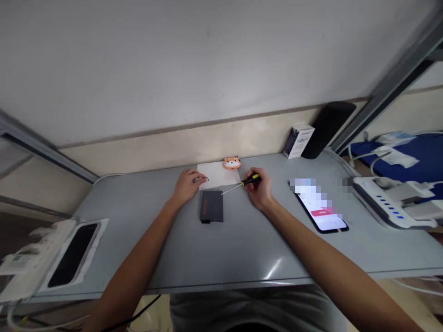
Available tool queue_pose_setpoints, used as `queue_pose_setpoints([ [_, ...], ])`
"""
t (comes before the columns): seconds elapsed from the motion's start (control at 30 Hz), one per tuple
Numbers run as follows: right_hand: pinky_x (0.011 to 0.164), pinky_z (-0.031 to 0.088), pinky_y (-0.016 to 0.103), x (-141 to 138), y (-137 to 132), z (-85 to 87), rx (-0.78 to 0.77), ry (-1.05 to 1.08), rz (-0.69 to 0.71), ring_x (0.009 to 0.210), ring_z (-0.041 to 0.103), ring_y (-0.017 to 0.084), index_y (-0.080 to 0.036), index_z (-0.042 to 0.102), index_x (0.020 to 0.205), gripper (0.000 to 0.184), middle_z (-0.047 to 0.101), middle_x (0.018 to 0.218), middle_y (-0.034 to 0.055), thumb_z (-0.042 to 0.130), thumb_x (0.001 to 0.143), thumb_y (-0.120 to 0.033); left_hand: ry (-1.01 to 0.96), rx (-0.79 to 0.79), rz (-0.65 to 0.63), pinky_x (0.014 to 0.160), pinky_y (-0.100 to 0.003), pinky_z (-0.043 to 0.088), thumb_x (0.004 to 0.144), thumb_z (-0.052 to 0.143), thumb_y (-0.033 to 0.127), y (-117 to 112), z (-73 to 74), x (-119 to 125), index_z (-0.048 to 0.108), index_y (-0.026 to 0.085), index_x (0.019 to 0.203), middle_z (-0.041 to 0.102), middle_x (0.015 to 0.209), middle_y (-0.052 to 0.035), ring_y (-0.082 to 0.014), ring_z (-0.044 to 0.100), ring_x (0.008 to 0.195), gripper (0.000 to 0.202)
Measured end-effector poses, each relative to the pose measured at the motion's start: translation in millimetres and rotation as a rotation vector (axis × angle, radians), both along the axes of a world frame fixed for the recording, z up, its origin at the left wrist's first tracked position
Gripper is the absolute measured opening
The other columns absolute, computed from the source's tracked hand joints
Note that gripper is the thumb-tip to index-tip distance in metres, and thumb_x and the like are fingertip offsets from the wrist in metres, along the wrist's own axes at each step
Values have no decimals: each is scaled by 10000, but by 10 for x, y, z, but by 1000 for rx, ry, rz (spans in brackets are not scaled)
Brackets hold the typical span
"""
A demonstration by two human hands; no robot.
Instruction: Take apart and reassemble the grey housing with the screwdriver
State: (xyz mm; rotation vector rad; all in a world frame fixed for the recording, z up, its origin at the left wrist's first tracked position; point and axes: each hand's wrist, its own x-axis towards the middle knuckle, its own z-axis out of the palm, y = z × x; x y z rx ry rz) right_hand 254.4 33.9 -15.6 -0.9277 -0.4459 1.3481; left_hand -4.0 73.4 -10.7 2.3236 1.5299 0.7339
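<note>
In my right hand [259, 189] is a screwdriver [251, 180] with a black and yellow handle. Its thin metal shaft slants left and down, the tip at the upper right corner of a dark grey, flat rectangular device [212, 207] lying on the desk. A small black part sticks out of the device's near edge. My left hand [188, 185] rests at the left edge of a white sheet of paper [218, 174], thumb and fingers pinched together. A tiny dark thing shows at those fingertips, too small to name. An orange animal-face case [231, 163] sits on the paper's far edge.
On the right of the grey desk [242, 253] lie a lit phone [320, 207] and a power strip [391, 203] with plugs. A small carton [298, 141] and a black cylinder [327, 129] stand at the back right. A dark phone [74, 255] and another power strip [38, 258] lie left.
</note>
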Motion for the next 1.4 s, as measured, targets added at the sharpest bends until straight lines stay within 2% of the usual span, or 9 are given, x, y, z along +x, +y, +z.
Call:
queue_pose_setpoints([
  [0.2,380,265,239,5,-2,22,-2,11,-21,410,285,59,-225,545,584,254,534,577,-39,685,604,-435,43,21,-5,1028,-486,516,953,713,388,-45,-18,-55,821,239,958,740,1033,-69,-275,649,1040,184],
  [0.33,390,252,247,55,4,36,-14,-6,-49,442,336,81,-233,509,563,263,497,551,-34,685,603,-425,-62,-25,-46,1038,-451,539,959,680,539,-250,109,-230,799,252,1085,738,1124,-75,-268,661,1101,335],
  [0.43,438,309,270,110,-31,91,78,-89,-59,466,372,107,-245,449,484,312,396,480,-37,671,626,-412,-62,-377,-312,922,-376,594,911,735,595,-421,269,-346,726,310,1311,721,1279,-65,-236,697,1050,491],
  [0.5,449,275,290,130,-95,154,200,-196,-4,443,316,103,-245,435,429,358,322,444,-42,657,657,-407,-37,-476,-476,1034,-393,565,815,857,541,-503,346,-348,676,345,1403,624,1483,-73,-273,657,1256,646],
  [0.77,466,244,312,125,-443,358,424,-738,211,465,384,139,-236,495,400,330,400,413,-1,590,711,-294,-15,-384,-324,1025,-460,573,737,923,429,-745,180,135,587,344,1494,715,1379,-67,-353,695,1237,832],
  [0.9,458,252,303,135,-450,359,445,-846,227,451,377,132,-238,454,407,339,408,411,-8,548,726,-302,23,-422,-370,825,-396,598,883,793,391,-866,216,201,539,359,1494,767,1279,-39,-322,758,1081,662],
  [1.03,462,242,301,76,-477,356,487,-868,252,439,331,112,-233,401,415,371,357,437,-21,524,759,-301,39,-475,-372,738,-363,585,837,834,368,-883,293,190,598,333,1346,773,1128,-11,-290,756,952,562],
  [1.27,478,260,308,25,-537,292,602,-916,14,450,325,117,-237,357,445,385,347,461,-22,518,794,-244,64,-311,-338,1056,-480,571,721,948,403,-885,143,277,568,263,1315,544,1328,-99,-321,634,1219,719],
  [1.4,505,282,338,109,-526,247,733,-949,-301,459,351,143,-252,415,487,407,384,479,-8,531,877,-264,93,-267,-241,1112,-566,519,741,932,471,-910,64,380,542,240,1295,532,1345,-128,-377,560,1300,717],
])
